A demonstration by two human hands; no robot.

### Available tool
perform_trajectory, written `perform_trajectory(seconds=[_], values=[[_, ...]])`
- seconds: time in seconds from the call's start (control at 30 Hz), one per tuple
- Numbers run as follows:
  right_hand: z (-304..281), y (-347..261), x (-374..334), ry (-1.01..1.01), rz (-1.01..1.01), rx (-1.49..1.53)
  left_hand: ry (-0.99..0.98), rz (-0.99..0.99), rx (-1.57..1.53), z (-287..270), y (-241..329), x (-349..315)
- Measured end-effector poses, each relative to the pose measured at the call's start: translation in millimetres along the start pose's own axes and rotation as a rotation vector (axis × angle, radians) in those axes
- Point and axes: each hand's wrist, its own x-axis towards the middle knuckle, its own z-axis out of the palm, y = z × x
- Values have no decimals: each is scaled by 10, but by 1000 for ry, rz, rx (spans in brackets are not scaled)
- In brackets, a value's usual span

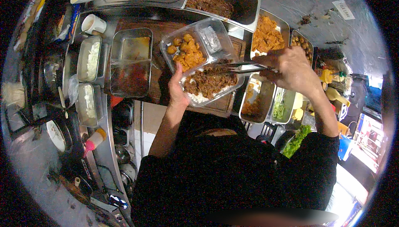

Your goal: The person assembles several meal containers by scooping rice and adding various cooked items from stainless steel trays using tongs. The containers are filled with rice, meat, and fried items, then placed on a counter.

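My left hand (178, 89) grips the near left edge of a clear plastic compartment container (227, 40), holding it over a wooden board. One compartment holds orange saucy chunks (189, 54) with small round pieces. In the large near compartment, brown shredded meat (210, 83) lies on white rice (198, 98). A further compartment, at the far right, holds something whitish that I cannot make out. My right hand (293, 69) is closed round metal tongs (245, 65). Their tips are over the meat, with some brown meat at them.
A deep steel pan (253, 15) of brown meat stands at the back, beside a pan of orange food (268, 33). Nearer right are trays with orange remnants (251, 102) and shredded greens (279, 104). Left stand a clear tub (131, 67), white-filled trays (92, 60) and a white mug (93, 24).
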Motion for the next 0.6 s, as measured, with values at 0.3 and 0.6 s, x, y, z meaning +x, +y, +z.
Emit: perform_trajectory(seconds=[0.3,0.6], values=[[46,-74,301,190,57,-175,6,-106,62,121,-68,-111],[183,-184,435,231,-14,-207,-89,-145,9,233,-108,-164]])
